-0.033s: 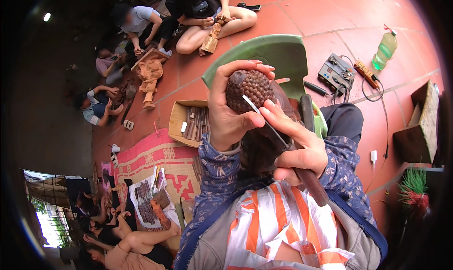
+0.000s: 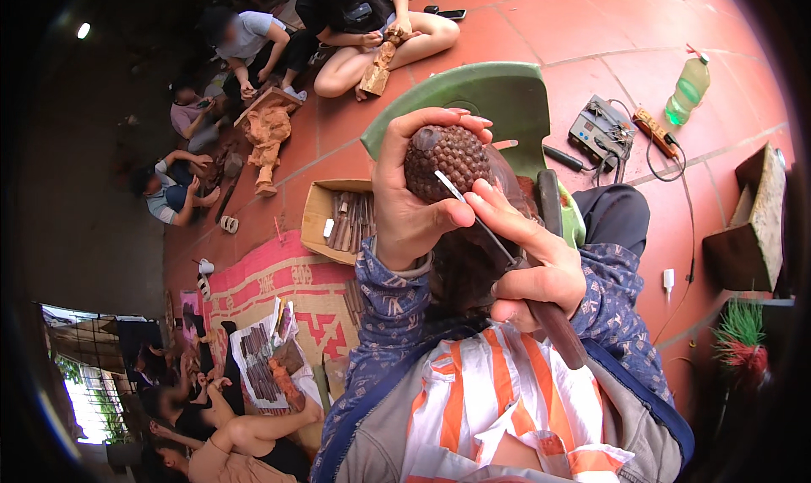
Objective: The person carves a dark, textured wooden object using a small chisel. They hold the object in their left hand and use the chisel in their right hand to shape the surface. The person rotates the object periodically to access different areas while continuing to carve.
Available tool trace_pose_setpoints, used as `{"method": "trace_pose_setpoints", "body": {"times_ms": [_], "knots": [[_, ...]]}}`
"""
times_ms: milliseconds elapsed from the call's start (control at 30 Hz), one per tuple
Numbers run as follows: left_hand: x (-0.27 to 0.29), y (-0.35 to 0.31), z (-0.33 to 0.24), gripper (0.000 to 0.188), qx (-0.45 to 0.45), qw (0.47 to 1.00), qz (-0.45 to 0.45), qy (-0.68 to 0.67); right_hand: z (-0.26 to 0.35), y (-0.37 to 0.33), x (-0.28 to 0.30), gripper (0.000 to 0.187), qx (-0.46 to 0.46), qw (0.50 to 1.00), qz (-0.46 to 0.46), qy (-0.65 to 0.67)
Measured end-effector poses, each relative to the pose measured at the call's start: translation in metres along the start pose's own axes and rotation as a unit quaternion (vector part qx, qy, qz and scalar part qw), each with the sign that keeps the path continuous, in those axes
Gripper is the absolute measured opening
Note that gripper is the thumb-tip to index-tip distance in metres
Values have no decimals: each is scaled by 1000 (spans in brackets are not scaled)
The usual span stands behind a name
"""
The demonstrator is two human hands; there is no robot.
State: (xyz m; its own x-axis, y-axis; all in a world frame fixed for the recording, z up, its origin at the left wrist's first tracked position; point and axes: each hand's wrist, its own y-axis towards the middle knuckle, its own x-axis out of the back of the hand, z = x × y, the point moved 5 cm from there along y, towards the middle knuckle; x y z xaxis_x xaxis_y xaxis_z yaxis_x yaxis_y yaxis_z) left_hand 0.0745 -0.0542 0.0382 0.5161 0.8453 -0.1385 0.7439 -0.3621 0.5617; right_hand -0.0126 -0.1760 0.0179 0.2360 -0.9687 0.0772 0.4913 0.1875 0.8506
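A dark brown wooden carving (image 2: 448, 158), its rounded top covered in small knobbly curls, is in front of me. My left hand (image 2: 404, 208) is wrapped round this top, fingers over the far side and thumb on the near side. A carving chisel (image 2: 559, 331) with a thick wooden handle and thin metal shaft lies in the grip of my right hand (image 2: 545, 268). Its bright tip is at the curls, and my right fingertips rest along the shaft near my left thumb. The carving's lower part is mostly hidden behind my hands.
Beyond the carving stands a green plastic piece (image 2: 515, 86) with a curved rim. To the left are a cardboard box (image 2: 314, 242) of chisels and a patterned mat (image 2: 317, 293). A control box (image 2: 601, 132) with cables and a bottle (image 2: 688, 90) are at right. Other people sit at left.
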Motion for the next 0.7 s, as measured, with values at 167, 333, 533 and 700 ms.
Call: {"method": "trace_pose_setpoints", "body": {"times_ms": [167, 333, 533, 700], "knots": [[-1, 1, 2, 86, 7, 1000, 4, -15, 1, 0, -1, 31, -1, 1000, -17, 16], [-5, 1, -1, 88, -1, 999, -32, 34, 0, -1, -3, 28, 15, 1000, -21, 13], [-3, 0, 1, 82, 6, 999, 2, -37, 1, 0, -4, 26, 15, 1000, -19, 5], [-2, 0, 1, 82, 1, 999, 8, -39, 6, 3, -3, 25, 0, 1000, 0, -19]]}}
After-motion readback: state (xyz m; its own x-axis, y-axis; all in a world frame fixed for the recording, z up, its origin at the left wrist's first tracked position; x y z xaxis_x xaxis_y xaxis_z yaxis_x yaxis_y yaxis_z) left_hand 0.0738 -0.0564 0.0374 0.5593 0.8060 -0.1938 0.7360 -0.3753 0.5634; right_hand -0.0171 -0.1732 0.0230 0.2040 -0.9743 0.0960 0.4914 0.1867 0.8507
